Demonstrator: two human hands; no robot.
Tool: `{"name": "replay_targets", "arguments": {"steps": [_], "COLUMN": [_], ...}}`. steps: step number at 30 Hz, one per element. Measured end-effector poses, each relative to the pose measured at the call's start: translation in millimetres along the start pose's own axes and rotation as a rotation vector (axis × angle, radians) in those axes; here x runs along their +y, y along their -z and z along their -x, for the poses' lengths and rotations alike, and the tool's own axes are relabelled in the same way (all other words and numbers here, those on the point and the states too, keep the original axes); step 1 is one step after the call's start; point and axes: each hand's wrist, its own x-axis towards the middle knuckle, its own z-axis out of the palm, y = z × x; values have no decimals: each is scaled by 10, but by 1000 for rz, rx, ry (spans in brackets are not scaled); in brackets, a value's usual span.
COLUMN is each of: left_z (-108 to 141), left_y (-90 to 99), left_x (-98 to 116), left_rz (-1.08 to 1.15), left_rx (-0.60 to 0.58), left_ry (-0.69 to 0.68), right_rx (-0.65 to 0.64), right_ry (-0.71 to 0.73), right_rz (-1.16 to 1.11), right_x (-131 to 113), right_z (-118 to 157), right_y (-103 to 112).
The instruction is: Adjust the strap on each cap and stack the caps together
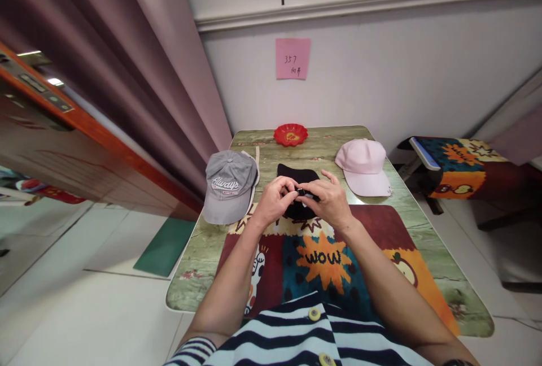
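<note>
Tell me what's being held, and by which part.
The black cap, by what looks like its strap buckle, pinched by the left hand and right hand.

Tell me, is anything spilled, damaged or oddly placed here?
Nothing stands out; no spill or damage shows. The gray cap, pink cap and red dish rest on the table; the left hand and right hand partly hide the black cap.

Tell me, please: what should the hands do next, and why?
Perhaps the left hand should hold steady while the right hand gently tugs the small strap fastening of the black cap: both hands pinch at it from either side. Whether it is fastened is too small to tell.
</note>
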Motion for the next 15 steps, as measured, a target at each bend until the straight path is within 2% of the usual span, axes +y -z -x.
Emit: {"name": "replay_targets", "arguments": {"steps": [10, 15], "left_z": [-35, -37], "left_y": [15, 20], "left_x": [-33, -32], "left_rz": [-67, -96], "left_rx": [12, -15], "left_ry": [13, 18], "right_rx": [35, 2], "right_ry": [3, 28], "right_rz": [12, -3], "right_x": [-41, -19], "right_z": [0, -21], "right_y": [4, 13]}}
